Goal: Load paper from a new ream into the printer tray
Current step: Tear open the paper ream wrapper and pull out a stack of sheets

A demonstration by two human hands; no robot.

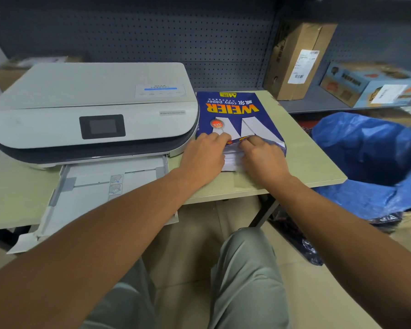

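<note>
In the middle of the frame, the left hand (203, 154) and right hand (262, 157) pinch the torn blue wrapper on the ream of copy paper (235, 115). White sheets (230, 160) peek out. The printer tray (119, 186), lower left, is pulled out. No paper looks loaded yet; that comes next.

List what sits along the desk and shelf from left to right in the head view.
White printer with its paper tray pulled out → blue ream of copy paper, both hands at its torn near end → upright brown cardboard box → printed blue carton.
</note>
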